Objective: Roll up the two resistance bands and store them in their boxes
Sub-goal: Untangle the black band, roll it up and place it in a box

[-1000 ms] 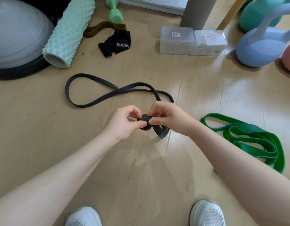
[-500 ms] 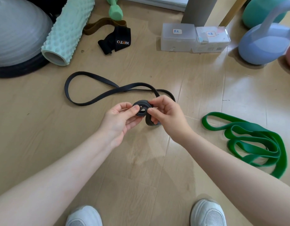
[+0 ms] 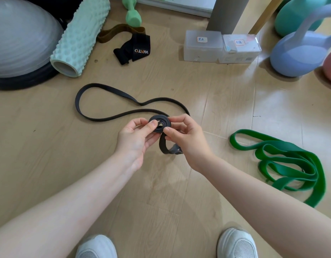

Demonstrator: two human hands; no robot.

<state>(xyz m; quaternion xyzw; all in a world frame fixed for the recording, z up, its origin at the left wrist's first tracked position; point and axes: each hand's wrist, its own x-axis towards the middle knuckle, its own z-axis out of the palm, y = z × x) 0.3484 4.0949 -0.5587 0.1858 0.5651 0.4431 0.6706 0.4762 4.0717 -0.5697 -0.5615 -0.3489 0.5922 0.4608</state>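
A black resistance band [image 3: 97,119] lies looped on the wooden floor, and one end of it is wound into a small flat coil [image 3: 160,122] held above the floor. My left hand [image 3: 136,138] pinches the coil's left side with thumb and fingers. My right hand [image 3: 185,140] pinches its right side, and a short loop of band hangs below it. A green resistance band [image 3: 283,161] lies bunched on the floor to the right. Two translucent labelled boxes [image 3: 202,46] [image 3: 241,48] stand side by side at the back.
At the back left lie a mint foam roller [image 3: 79,34] and a grey balance dome [image 3: 21,40]. A black strap [image 3: 134,50], a brown band and a green dumbbell [image 3: 133,14] lie behind the black band. Kettlebells [image 3: 300,51] stand at the back right. My white shoes [image 3: 237,243] are below.
The coil has grown by a few turns and now faces up flat between both hands. The hands have lifted slightly away from me, drawing in more of the band.
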